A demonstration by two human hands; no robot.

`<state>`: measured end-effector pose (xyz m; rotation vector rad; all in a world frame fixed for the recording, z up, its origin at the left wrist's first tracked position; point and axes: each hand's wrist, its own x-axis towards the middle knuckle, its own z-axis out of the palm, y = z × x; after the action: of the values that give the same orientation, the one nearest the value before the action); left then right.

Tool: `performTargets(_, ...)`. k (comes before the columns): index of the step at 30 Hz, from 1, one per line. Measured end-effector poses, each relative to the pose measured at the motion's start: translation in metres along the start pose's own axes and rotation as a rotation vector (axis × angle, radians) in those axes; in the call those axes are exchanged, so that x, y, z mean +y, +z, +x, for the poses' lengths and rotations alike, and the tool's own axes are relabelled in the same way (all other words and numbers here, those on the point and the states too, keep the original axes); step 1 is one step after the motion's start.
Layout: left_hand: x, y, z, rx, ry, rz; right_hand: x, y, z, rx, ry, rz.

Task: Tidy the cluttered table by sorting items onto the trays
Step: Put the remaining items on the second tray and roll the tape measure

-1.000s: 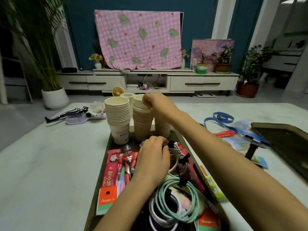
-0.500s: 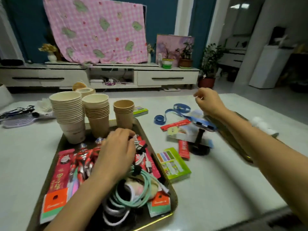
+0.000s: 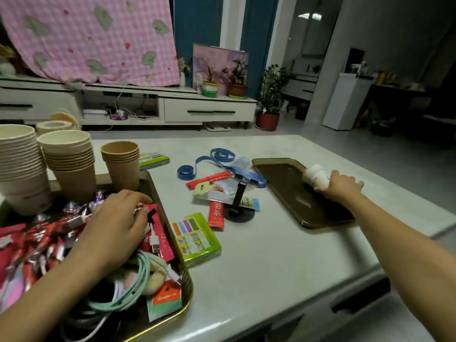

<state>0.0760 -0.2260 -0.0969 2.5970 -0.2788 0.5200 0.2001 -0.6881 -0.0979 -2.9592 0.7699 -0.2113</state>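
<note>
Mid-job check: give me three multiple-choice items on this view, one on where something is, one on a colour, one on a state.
1. Where is the white cup?
A. stacked on the brown cups
B. at the outer edge of the right tray
C. on the floor

2. What colour is the ribbon lying between the trays?
A. blue
B. yellow
C. black

3. How does the left hand lie?
A. lifted, holding a brown cup
B. out of view
C. resting on things in the left tray

Answers:
1 B: the right hand grips it, tipped on its side, at that tray's edge.
2 A: its loops show blue against the pale table.
3 C: its fingers lie on cables and packets there.
</note>
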Motion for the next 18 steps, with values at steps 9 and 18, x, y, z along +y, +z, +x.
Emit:
performTargets(9, 0.006, -0.013, -0.004, 0.180, -0.049, -0.251, -0.130, -0.071, -0.056, -0.052, -0.431, 0.657)
performTargets(18, 0.004, -0.048, -0.012, 0.279, -0.101, -0.666, -0.257, -0.096, -0.219, -0.402, -1.278, 0.430)
